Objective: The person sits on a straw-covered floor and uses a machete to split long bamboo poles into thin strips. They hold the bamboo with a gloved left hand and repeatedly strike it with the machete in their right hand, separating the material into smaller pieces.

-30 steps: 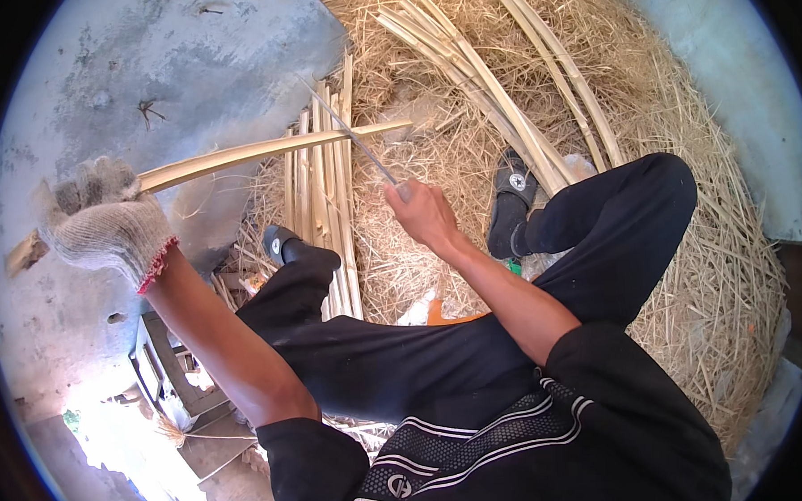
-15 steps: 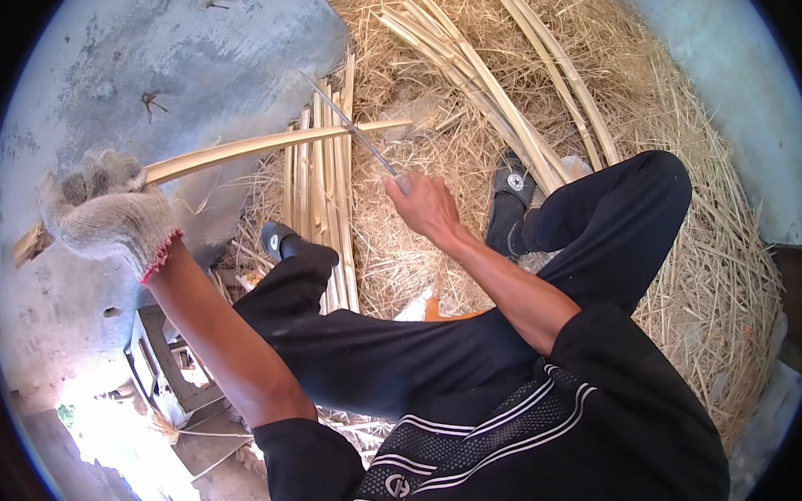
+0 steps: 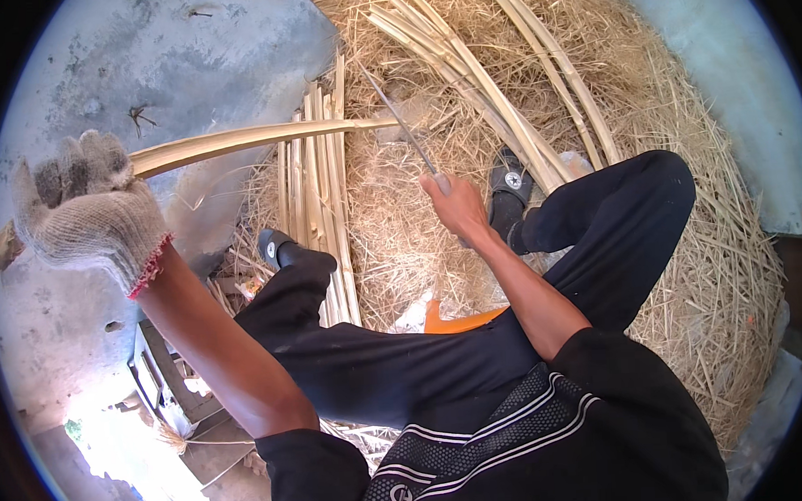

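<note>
Bamboo strip [image 3: 262, 138], pale and long, arched over a grey concrete floor [image 3: 187, 63] heaped with dry straw [image 3: 688, 265] and split canes [image 3: 314, 209]. Gloved left hand [image 3: 86, 210] clenched its near end; bare right hand [image 3: 457, 203] gripped a thin knife [image 3: 400, 125] near its far tip.

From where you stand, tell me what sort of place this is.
Probably an outdoor cane or bamboo stripping spot: bare concrete ground, heaped straw-like shavings, and cut pale strips laid beside the seated person.
</note>
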Motion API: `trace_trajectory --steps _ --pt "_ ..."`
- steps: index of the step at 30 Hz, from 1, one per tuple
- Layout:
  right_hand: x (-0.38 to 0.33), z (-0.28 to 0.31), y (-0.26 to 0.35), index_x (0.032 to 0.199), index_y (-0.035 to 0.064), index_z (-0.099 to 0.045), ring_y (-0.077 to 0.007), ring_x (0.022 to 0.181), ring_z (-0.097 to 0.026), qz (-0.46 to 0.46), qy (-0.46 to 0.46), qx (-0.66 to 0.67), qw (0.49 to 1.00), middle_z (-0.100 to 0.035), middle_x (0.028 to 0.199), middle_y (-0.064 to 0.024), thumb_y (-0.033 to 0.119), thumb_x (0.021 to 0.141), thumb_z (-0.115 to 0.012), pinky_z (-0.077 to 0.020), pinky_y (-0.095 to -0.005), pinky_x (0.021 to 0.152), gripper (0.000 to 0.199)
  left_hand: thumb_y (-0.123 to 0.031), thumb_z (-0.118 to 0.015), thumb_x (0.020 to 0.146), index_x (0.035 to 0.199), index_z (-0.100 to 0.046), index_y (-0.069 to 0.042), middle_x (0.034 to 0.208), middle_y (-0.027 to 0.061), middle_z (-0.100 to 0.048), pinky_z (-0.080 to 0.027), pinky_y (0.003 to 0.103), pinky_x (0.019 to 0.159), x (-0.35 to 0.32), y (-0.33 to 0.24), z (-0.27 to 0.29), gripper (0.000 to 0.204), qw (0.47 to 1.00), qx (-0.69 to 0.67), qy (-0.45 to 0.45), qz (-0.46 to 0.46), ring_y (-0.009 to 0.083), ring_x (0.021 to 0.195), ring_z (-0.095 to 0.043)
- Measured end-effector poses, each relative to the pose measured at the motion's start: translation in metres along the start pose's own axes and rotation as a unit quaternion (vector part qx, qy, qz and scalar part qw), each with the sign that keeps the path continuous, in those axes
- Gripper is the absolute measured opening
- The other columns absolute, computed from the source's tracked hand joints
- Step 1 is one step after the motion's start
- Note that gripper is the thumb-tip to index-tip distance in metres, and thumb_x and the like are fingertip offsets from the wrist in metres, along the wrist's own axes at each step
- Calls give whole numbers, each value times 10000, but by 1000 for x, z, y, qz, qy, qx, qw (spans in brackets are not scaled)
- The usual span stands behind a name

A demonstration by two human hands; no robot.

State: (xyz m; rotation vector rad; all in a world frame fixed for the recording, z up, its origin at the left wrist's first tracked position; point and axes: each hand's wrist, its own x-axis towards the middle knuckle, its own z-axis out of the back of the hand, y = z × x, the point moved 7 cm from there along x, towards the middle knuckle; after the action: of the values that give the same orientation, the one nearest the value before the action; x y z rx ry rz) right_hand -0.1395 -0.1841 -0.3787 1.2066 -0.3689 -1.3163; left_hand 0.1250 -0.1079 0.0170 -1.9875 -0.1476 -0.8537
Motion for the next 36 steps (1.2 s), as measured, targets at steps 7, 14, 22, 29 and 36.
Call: trace_trajectory --steps 7,14,22,29,36 --pt "-20 -28 63 713 31 -553 -232 460 -529 155 -19 39 987 -538 533 -80 471 961 -513 -470 -402 498 506 -239 -565 830 869 -526 36 873 209 -597 -549 445 563 -1 9 7 280 996 -11 -89 15 361 706 -649" --pt "20 -37 10 764 -13 -598 -259 468 -572 37 22 26 999 -572 541 -128 456 948 -550 -459 -434 483 506 -227 -591 789 623 -353 -126 561 48 -345 -358 288 396 -18 0 3 307 998 -11 -67 17 169 410 -327" --pt "-17 -37 59 872 -24 -607 -252 455 -579 108 72 26 991 -577 545 -107 438 948 -548 -476 -395 448 472 -213 -572 781 648 -440 -78 591 96 -486 -480 326 450 -12 6 16 231 990 -4 -140 29 197 440 -481" --pt "-1 -35 51 754 -32 -570 -241 466 -513 100 42 38 993 -524 514 -128 432 949 -566 -435 -437 512 503 -238 -518 808 768 -523 -22 690 137 -560 -576 392 543 18 17 41 219 999 -21 19 23 239 495 -581" --pt "10 -49 18 864 -13 -619 -147 411 -477 44 73 14 996 -523 524 -47 401 974 -529 -406 -341 390 438 -253 -517 823 912 -528 2 985 236 -608 -570 407 570 12 18 34 270 998 21 -57 33 345 706 -648"
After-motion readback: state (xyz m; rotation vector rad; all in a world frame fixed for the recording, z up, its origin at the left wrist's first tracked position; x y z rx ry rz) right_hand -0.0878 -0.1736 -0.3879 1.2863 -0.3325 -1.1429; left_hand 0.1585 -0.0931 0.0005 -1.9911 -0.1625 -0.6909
